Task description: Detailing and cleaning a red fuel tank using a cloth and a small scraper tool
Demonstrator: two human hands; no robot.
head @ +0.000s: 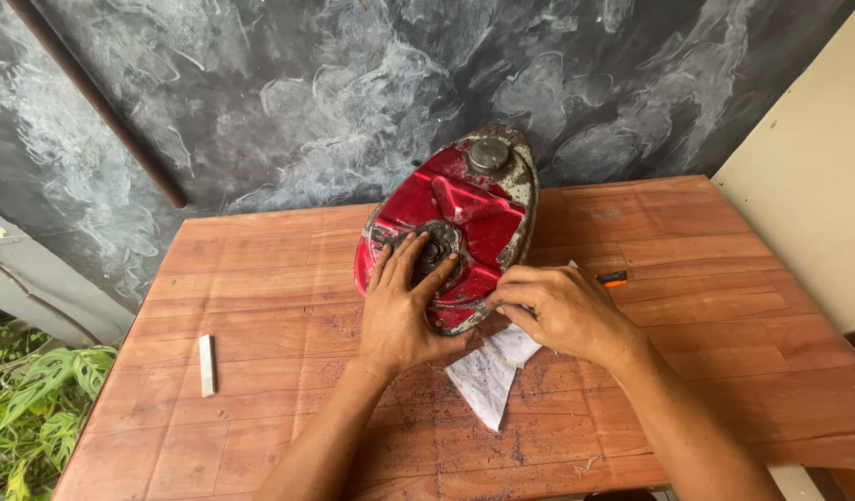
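A worn red metal tank [474, 218] with chipped paint and a grey round cap [489, 153] lies on the wooden table [261, 278]. My left hand [401, 306] presses flat on the tank's near side, fingers spread over a dark round fitting [437, 250]. My right hand [559, 311] rests at the tank's near right edge, fingers curled onto a white sheet of abrasive paper [491, 371] that trails down onto the table.
A white chalk-like stick [206, 365] lies at the table's left. A small black and orange object [613, 277] sits to the right of the tank. Dark dust specks cover the table's near part. A dark smeared wall stands behind; green plants at the lower left.
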